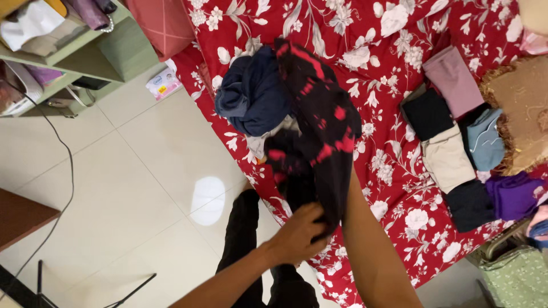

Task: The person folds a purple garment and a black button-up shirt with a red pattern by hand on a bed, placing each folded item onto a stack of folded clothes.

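We are standing at the edge of the bed (399, 68), spread with a red cover printed with white flowers, and judging by the folded pieces already laid out, we seem to be partway through sorting and folding laundry, with one garment now in hand. That garment (319, 131) is black with bright pink blotches; it hangs over the near edge of the bed, its upper part draped across the cover and its lower part gathered at our hands. Our left hand (297, 234) has its fingers curled closed around a bunch of the black cloth near its lower end. Our right forearm runs up behind the same cloth, and its hand is hidden by the fabric, so we cannot tell how those fingers sit. Just beside the garment, farther onto the bed, lies a heap of dark navy clothes (251, 94) not yet folded. Toward the far side of the bed a row of folded pieces (451, 142) lies flat. We judge the next move calls for finding the garment's edges and shaking it open
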